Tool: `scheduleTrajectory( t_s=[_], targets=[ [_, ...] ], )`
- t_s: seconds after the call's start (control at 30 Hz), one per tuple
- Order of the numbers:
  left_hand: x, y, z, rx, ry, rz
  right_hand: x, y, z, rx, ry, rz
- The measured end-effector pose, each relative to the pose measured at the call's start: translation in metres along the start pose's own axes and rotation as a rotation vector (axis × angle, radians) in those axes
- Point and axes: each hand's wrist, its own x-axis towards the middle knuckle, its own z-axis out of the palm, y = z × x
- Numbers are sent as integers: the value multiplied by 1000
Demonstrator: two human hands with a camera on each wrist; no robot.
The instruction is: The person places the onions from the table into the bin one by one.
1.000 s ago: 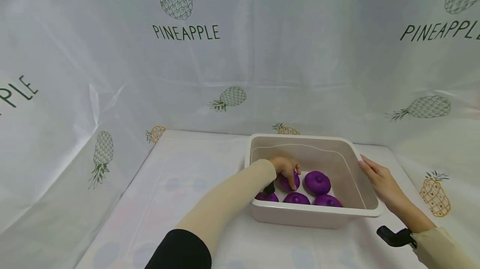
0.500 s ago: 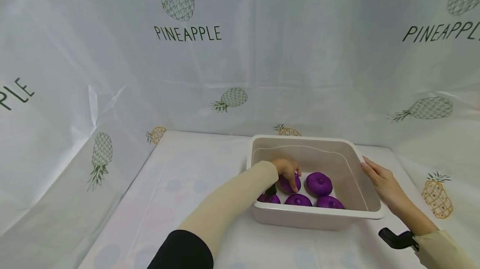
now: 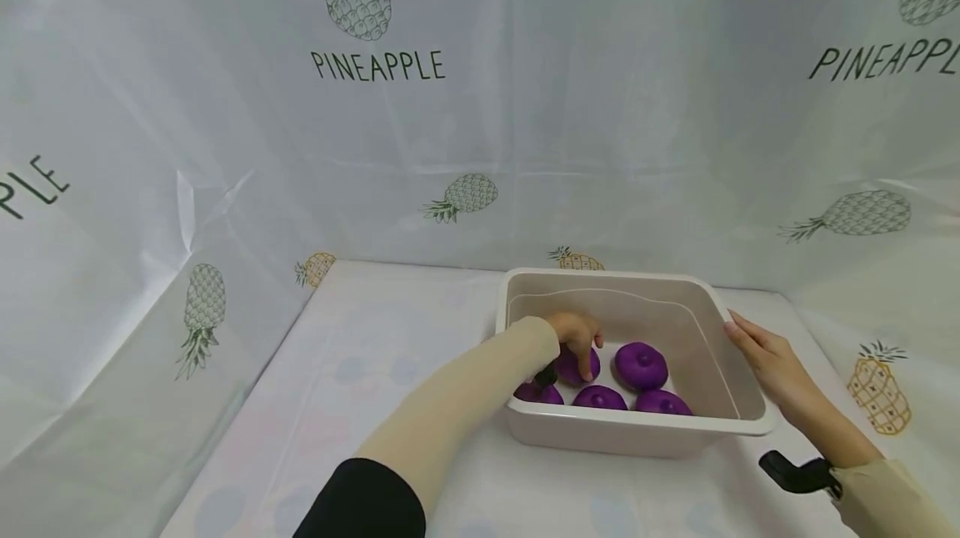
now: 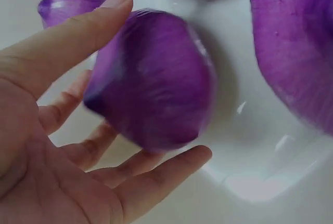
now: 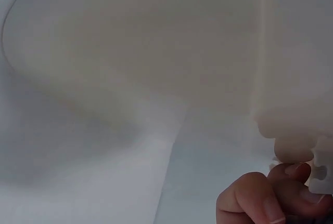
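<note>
A beige plastic tub (image 3: 600,436) stands on the table with several purple onions in it. My left hand (image 3: 576,336) reaches down inside and holds the back-left onion (image 4: 156,81) between thumb and fingers. In the left wrist view that onion's pointed tip faces the palm, and its skin looks slightly blurred. One onion (image 3: 640,366) sits just right of the held one; a front-row onion (image 3: 599,397) lies nearer the front wall. My right hand (image 3: 767,359) grips the tub's right rim, thumb on top; in the right wrist view its curled fingers (image 5: 255,198) show at the lower right.
A white sheet with pale dots covers the table (image 3: 360,371). Behind and at both sides hangs a pineapple-print curtain (image 3: 637,104). A black wrist mount (image 3: 798,473) sticks out from my right wrist.
</note>
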Motion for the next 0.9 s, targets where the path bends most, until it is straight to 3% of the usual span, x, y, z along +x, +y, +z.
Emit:
scheduleTrajectory(
  t_s=[0.1,0.13,0.3,0.47,0.57,0.67,0.73,0.9],
  targets=[
    [-2,2,-8,-29,-12,-18,2,1,-2,8,-9,36],
    [-3,4,-11,-77,-24,-25,2,1,-3,8,-12,52],
    [-14,11,-36,-172,-40,-35,6,3,-7,31,-31,111],
    [-33,12,-60,-166,-35,24,8,6,-8,84,-52,131],
    [-49,8,-72,-149,19,127,7,8,-9,146,-62,128],
    [-67,1,-82,-167,99,225,7,12,-14,301,-71,125],
    [-79,-5,-88,-177,155,258,6,14,-19,351,-59,109],
    [-109,-33,-95,-262,290,291,4,21,-29,273,53,-2]
  ],
)
